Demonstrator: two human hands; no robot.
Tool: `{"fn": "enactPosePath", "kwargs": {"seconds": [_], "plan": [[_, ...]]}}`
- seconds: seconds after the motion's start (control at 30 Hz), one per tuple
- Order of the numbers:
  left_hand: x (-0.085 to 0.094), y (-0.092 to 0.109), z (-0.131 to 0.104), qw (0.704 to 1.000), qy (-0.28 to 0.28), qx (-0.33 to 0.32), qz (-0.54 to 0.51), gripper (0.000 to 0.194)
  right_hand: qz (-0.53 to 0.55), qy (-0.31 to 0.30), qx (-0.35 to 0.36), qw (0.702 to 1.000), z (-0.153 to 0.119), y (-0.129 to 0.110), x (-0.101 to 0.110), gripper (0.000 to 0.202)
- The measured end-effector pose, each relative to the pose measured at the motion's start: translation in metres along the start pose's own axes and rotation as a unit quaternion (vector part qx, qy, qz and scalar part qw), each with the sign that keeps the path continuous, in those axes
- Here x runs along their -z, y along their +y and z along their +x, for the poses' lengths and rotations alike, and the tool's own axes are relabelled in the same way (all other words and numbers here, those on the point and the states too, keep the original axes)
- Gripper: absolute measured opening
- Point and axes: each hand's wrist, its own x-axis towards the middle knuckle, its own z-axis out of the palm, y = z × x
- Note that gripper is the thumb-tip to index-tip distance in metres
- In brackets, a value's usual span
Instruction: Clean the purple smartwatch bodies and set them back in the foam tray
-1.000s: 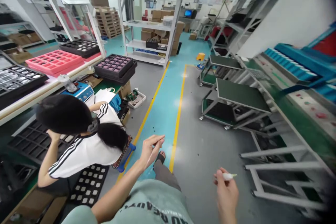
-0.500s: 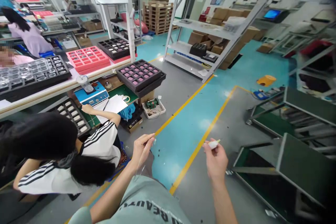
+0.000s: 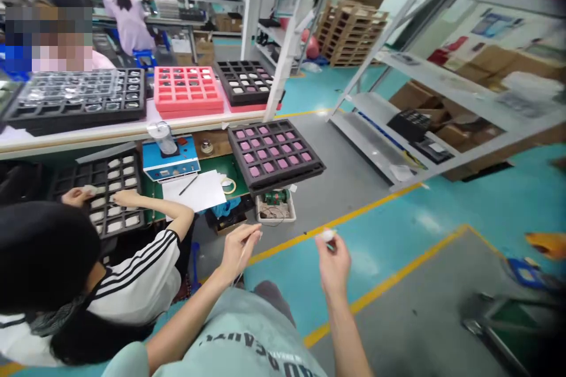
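My left hand is pinched in front of my shirt, with a thin pale strand hanging from the fingers along the palm. To the right, my right hand grips a small white object between thumb and fingers, held up over the blue floor. The two hands are apart, and neither touches a surface. Beyond my left hand, a black tray with pink pieces juts out from the bench corner.
A seated person in a striped white sleeve works close on my left, hands over a tray of white pieces. A blue device stands on the bench. Ahead right is a metal shelf; a white bin sits on the floor.
The view has swung left, so bench and shelf appear further right. My right hand has come closer to my left, still holding the white object. The seated person's both hands now show at the tray.
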Motion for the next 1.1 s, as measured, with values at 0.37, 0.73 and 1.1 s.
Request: {"fn": "enactPosePath", "kwargs": {"seconds": [0.37, 0.73, 1.1], "plan": [[0.038, 0.014, -0.001, 0.94, 0.288, 0.119, 0.138, 0.035, -0.046, -0.307, -0.025, 0.95, 0.026, -0.05, -0.388, 0.039], [0.022, -0.015, -0.018, 0.836, 0.451, 0.28, 0.138, 0.037, -0.18, -0.223, -0.053, 0.957, 0.129, 0.021, -0.556, 0.04], [0.016, -0.027, -0.024, 0.8, 0.479, 0.331, 0.143, 0.037, -0.213, -0.218, -0.029, 0.952, 0.16, 0.034, -0.576, 0.041]]}}
